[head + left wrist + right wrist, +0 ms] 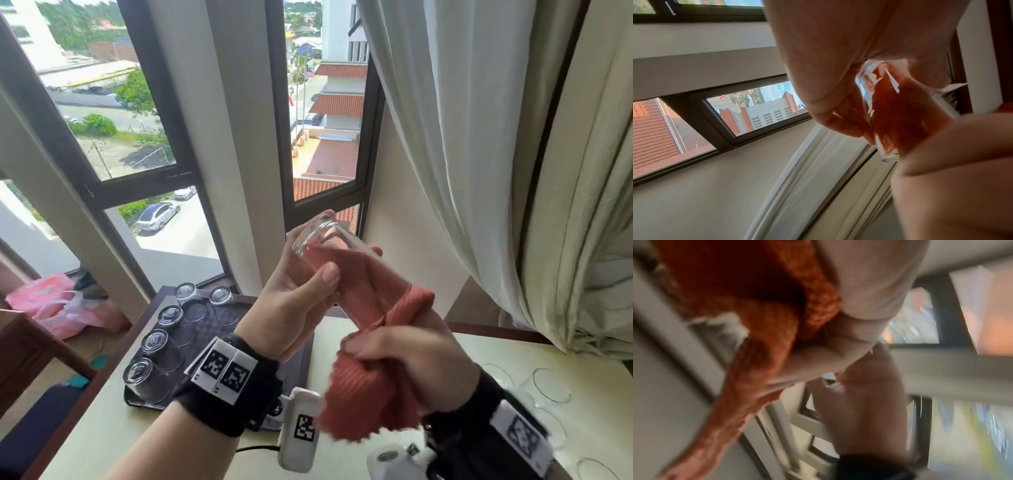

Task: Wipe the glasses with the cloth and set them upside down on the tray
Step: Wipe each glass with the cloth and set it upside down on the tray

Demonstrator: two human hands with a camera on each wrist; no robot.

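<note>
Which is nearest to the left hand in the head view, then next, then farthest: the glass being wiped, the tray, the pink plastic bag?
1. Glass being wiped: gripped in the left hand itself, with the cloth pushed inside.
2. Tray: on the table, below and left of the wrist.
3. Pink plastic bag: far left, near the window.

white curtain (479,137), pink bag (58,305), window (113,113)

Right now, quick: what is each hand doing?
Left hand: grips the glass, held tilted in the air.
Right hand: grips the cloth, one end pushed into the glass.
</note>
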